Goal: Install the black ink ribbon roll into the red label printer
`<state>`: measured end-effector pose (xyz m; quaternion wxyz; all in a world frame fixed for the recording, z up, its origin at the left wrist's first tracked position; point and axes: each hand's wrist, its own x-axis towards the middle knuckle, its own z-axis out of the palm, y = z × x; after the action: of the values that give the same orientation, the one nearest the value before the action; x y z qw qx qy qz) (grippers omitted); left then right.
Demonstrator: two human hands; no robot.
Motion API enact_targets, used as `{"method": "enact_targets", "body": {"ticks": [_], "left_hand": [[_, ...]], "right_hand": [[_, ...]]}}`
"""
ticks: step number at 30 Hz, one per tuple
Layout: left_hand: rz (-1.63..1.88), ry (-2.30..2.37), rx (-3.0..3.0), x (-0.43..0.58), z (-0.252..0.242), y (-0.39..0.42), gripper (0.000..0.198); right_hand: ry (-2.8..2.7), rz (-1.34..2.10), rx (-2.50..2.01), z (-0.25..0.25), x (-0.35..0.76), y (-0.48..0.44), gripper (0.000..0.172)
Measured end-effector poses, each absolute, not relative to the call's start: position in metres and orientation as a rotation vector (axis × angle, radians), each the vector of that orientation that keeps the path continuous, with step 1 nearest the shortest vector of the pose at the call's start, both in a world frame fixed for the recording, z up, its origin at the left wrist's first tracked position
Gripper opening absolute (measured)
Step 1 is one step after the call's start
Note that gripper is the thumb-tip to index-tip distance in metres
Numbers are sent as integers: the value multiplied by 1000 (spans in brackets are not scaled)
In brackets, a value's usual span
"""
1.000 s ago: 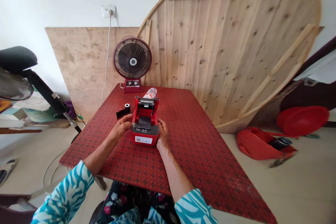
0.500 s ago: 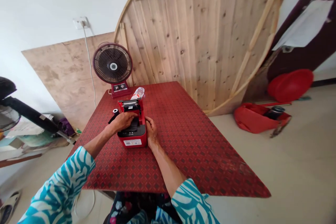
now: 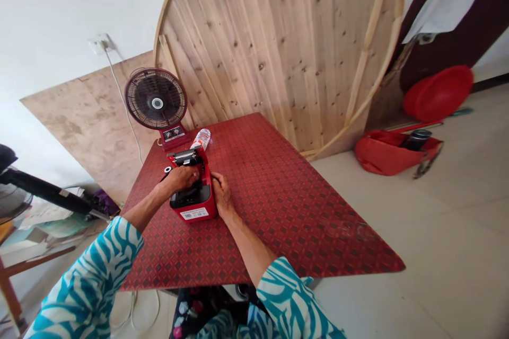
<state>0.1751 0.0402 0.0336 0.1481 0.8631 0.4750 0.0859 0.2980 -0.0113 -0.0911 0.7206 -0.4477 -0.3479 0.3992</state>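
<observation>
Apparently, work inside the compact red printer (image 3: 193,198), between both hands, is in hand: its lid (image 3: 186,157) stands raised and the left hand (image 3: 182,179) reaches into its open bay, fingertips hidden, any pinch impossible to tell. The right hand (image 3: 222,196) bends against its side, hold unclear; steadiness seems called for. Well rightward, a red bag (image 3: 376,154) holds a dark cylinder (image 3: 416,140).

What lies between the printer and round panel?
A bottle, on the table just behind the printer, with the fan to its left. Head view.
</observation>
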Motion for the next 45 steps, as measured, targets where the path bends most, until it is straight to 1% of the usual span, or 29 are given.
{"method": "enact_targets", "body": {"ticks": [4,9,13,16,19,23,27,30,33,36,45], "left_hand": [[139,1327,2517,174,34,49,20],[-151,1174,2511,176,38,51,16],[-301,1169,2515,177,46,45,26],[-320,1243,2515,175,54,37,32],[-185,1290,2527,168,65,22,36],[190,1347,2480,145,85,-4,32],[714,1505,2104,103,102,-25,34],[958,1534,1801,66,92,-31,39],[1053,1494,1603,41,65,-26,45],[1089,1409,1559,31,37,-5,49],[1020,1291,1664,15,-22,74,35]], "right_hand": [[-776,875,-1006,-91,299,-11,30],[-822,853,-1024,-92,300,-13,32],[-833,847,-1046,-93,299,-12,33],[-829,832,-1028,-95,297,-12,32],[-836,836,-1018,-97,297,-14,33],[-838,843,-1008,-101,297,-16,33],[-836,852,-1012,-104,297,-17,34],[-841,874,-1014,-106,298,-18,38],[-836,905,-1015,-110,300,-18,40],[-830,918,-1021,-115,303,-15,41],[-735,951,-997,-113,311,-10,40]]}}
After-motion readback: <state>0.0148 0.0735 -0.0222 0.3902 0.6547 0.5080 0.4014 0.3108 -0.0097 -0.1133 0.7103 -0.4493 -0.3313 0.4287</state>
